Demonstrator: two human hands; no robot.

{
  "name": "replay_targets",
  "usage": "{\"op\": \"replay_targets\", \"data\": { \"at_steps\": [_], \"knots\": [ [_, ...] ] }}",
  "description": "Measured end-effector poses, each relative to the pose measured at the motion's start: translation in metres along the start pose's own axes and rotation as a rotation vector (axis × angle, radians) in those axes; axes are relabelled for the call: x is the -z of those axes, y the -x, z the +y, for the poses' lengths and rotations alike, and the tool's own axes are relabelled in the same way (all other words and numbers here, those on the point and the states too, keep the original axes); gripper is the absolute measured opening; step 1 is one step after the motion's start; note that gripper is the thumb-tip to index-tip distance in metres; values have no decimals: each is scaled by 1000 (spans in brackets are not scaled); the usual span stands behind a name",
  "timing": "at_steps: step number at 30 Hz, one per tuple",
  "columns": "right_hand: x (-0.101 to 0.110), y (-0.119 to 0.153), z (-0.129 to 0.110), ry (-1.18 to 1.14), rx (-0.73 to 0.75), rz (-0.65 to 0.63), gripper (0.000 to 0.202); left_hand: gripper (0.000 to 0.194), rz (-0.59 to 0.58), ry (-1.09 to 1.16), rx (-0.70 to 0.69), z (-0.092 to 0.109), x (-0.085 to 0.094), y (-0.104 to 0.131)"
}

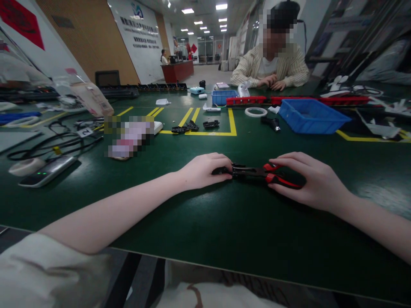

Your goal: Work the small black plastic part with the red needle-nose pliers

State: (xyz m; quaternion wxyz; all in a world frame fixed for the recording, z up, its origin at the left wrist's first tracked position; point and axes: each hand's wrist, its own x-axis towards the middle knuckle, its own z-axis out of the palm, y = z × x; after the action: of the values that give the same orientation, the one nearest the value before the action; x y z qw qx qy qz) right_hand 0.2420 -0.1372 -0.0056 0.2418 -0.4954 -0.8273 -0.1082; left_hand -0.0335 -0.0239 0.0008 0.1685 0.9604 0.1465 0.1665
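Observation:
Between the fingers and thumb of my left hand [207,170] is a small black part [221,170], held low over the green table [192,218]. My right hand [316,182] is wrapped round the red and black handles of a pair of pliers [268,172]. The pliers point left, and their jaws meet the black part beside my left fingertips. Whether the jaws grip it cannot be made out. Farther back, several similar black parts [211,124] lie by the yellow tape lines.
A phone [130,139], a device with green lights [48,171] and looped black cables [41,143] lie left. Behind my right hand are a blue bin [313,116], a tape roll [255,112] and a black tool [270,123]. A person [271,64] sits across the table.

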Motion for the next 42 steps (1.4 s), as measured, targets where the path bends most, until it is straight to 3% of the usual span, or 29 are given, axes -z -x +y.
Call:
{"op": "replay_targets", "data": {
  "at_steps": [17, 31, 39, 42],
  "knots": [
    [-2, 2, 2, -25, 40, -55, 36, 16, 0, 59, 53, 2, 1, -2],
    [1, -1, -3, 130, 163, -13, 30, 15, -29, 45, 47, 3, 3, -3],
    [-2, 4, 3, -49, -13, -118, 33, 46, 16, -71, -12, 1, -4, -3],
    [-2, 4, 4, -95, -59, -144, 34, 49, -3, -149, -24, 2, -4, -3]
  ]
}}
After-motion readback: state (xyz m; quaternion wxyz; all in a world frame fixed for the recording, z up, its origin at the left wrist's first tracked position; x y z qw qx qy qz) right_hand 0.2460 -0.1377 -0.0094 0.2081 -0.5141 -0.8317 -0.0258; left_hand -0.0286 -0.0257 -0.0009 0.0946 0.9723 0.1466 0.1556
